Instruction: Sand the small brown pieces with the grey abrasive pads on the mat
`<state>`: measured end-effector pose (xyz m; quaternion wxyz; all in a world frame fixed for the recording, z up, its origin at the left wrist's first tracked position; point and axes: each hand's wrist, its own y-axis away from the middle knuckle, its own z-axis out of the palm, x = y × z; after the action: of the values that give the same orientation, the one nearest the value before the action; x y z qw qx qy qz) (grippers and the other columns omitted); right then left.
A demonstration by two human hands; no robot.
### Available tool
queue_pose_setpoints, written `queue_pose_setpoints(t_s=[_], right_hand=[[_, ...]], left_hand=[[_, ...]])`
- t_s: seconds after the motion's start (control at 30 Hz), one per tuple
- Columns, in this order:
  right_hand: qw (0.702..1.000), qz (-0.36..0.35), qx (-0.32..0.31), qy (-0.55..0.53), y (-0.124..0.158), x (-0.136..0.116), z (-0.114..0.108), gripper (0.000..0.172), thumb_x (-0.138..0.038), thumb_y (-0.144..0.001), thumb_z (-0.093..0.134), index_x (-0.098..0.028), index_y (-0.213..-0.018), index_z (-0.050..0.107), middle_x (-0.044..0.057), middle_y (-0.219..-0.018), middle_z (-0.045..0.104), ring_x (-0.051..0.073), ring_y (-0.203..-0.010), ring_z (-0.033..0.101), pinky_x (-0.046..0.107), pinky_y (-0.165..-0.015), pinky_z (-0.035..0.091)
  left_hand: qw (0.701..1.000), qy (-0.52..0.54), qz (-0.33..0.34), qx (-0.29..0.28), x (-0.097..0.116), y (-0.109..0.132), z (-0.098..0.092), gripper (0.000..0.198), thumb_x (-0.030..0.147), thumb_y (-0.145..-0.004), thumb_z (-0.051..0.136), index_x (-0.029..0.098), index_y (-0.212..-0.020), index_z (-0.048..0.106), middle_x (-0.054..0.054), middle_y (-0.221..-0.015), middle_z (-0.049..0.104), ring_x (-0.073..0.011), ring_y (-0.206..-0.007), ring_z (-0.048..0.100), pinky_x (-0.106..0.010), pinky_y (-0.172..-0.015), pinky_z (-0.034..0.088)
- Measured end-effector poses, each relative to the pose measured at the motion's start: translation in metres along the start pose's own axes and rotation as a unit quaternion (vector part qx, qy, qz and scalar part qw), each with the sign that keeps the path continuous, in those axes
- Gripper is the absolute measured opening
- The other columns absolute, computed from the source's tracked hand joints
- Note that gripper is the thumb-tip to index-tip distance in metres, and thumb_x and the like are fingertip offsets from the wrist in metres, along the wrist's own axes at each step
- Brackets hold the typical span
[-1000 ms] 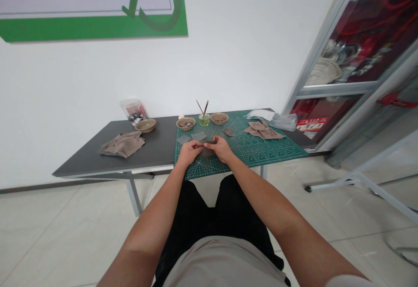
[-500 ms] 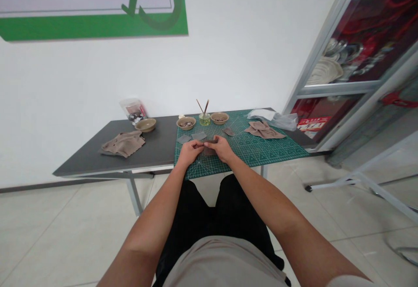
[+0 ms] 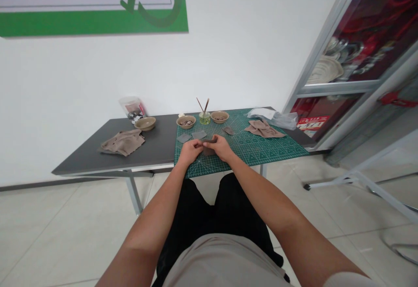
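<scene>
Evidently both hands pinch one small dark-brown fabric piece (image 3: 208,149) low over the green gridded cutting mat (image 3: 261,148).
Its long axis runs left to right: the left hand (image 3: 190,151) nips the left end, the right hand (image 3: 221,147) clamps the right end. A grey square fabric patch (image 3: 183,138) lies just beyond, a tan round bowl (image 3: 186,122) farther back.

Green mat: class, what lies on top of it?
Two bowls, a glass with sticks, grey patches and a tan cloth lie on the mat. The left hand and right hand pinch a dark patch, mostly covered by them.
</scene>
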<state>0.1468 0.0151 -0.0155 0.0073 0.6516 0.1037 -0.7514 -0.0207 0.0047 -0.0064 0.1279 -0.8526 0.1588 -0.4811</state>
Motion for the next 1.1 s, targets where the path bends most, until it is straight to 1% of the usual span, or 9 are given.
queue_pose_setpoints(t_s=[0.2,0.4,0.63,0.73,0.8,0.87,0.93,1.0,1.1], right_hand=[[0.999,0.012,0.009,-0.05,-0.0026,0.0008,-0.0008,0.057,-0.045,-0.051,0.087,-0.023,-0.068,0.037,-0.007,-0.061,0.047,0.011,-0.058,0.047,0.027,-0.058,0.039],[0.997,0.004,-0.001,-0.071,-0.003,0.0017,-0.0004,0.055,-0.042,-0.054,0.087,-0.023,-0.067,0.037,-0.008,-0.061,0.045,0.01,-0.056,0.046,0.026,-0.056,0.039],[0.998,0.012,0.02,-0.065,-0.0013,-0.0008,0.0011,0.056,-0.043,-0.052,0.088,-0.023,-0.069,0.039,-0.007,-0.061,0.048,0.012,-0.057,0.048,0.027,-0.056,0.042],[0.998,0.012,0.027,-0.053,0.0,-0.0017,0.0013,0.055,-0.044,-0.052,0.088,-0.023,-0.068,0.04,-0.007,-0.062,0.05,0.013,-0.058,0.051,0.028,-0.056,0.043],[0.999,0.004,0.034,-0.036,0.0004,-0.0016,0.001,0.054,-0.044,-0.052,0.088,-0.023,-0.068,0.041,-0.007,-0.061,0.051,0.013,-0.057,0.051,0.027,-0.056,0.042],[0.999,-0.004,0.041,-0.01,0.0001,-0.0012,0.0006,0.05,-0.045,-0.053,0.088,-0.022,-0.068,0.045,-0.006,-0.062,0.052,0.013,-0.058,0.051,0.027,-0.056,0.042],[0.999,-0.003,0.037,0.009,-0.0007,-0.0014,0.0003,0.045,-0.045,-0.054,0.087,-0.021,-0.071,0.053,-0.005,-0.064,0.056,0.013,-0.06,0.053,0.028,-0.057,0.043],[1.0,0.01,0.023,0.014,-0.0012,-0.0027,0.0004,0.042,-0.045,-0.055,0.086,-0.02,-0.076,0.06,-0.002,-0.069,0.061,0.014,-0.063,0.056,0.029,-0.061,0.045],[0.999,0.034,0.0,0.015,-0.0007,-0.0064,0.001,0.041,-0.045,-0.055,0.086,-0.019,-0.079,0.066,0.0,-0.071,0.065,0.016,-0.065,0.059,0.03,-0.063,0.047]], left_hand=[[0.997,0.065,-0.031,0.008,-0.0057,-0.0038,-0.0015,0.01,0.026,-0.069,0.07,0.017,-0.074,0.072,0.002,-0.064,0.065,-0.0126,-0.061,0.055,-0.025,-0.062,0.042],[0.996,0.078,-0.041,0.003,-0.0096,-0.0047,-0.0011,0.013,0.028,-0.069,0.071,0.018,-0.077,0.073,0.0,-0.067,0.067,-0.0143,-0.064,0.058,-0.026,-0.063,0.043],[0.999,0.03,-0.003,0.014,-0.0034,-0.0027,-0.0019,0.01,0.027,-0.072,0.069,0.018,-0.077,0.069,0.003,-0.064,0.061,-0.0126,-0.061,0.052,-0.025,-0.061,0.041],[0.999,0.03,0.013,0.018,-0.0009,-0.0014,-0.002,0.012,0.024,-0.072,0.068,0.018,-0.082,0.069,0.003,-0.065,0.06,-0.0119,-0.062,0.051,-0.024,-0.062,0.041],[0.999,0.037,0.008,0.012,-0.0013,-0.0008,-0.0016,0.013,0.025,-0.072,0.067,0.017,-0.083,0.069,0.003,-0.066,0.06,-0.0115,-0.061,0.051,-0.024,-0.061,0.04],[0.999,0.04,-0.003,0.004,-0.0029,-0.0004,-0.0011,0.012,0.027,-0.074,0.066,0.017,-0.08,0.067,0.003,-0.065,0.06,-0.011,-0.06,0.05,-0.023,-0.06,0.039],[0.999,0.042,-0.009,0.003,-0.0043,0.0,-0.0006,0.012,0.029,-0.074,0.065,0.017,-0.077,0.066,0.003,-0.066,0.06,-0.0109,-0.06,0.051,-0.023,-0.059,0.039],[0.999,0.043,-0.013,0.007,-0.0043,0.0005,-0.0006,0.013,0.029,-0.074,0.064,0.017,-0.077,0.066,0.003,-0.065,0.061,-0.011,-0.06,0.051,-0.023,-0.059,0.039],[0.999,0.037,-0.017,0.006,-0.0012,0.0012,-0.0014,0.012,0.026,-0.073,0.063,0.017,-0.079,0.068,0.003,-0.064,0.06,-0.0111,-0.06,0.051,-0.023,-0.06,0.04]])
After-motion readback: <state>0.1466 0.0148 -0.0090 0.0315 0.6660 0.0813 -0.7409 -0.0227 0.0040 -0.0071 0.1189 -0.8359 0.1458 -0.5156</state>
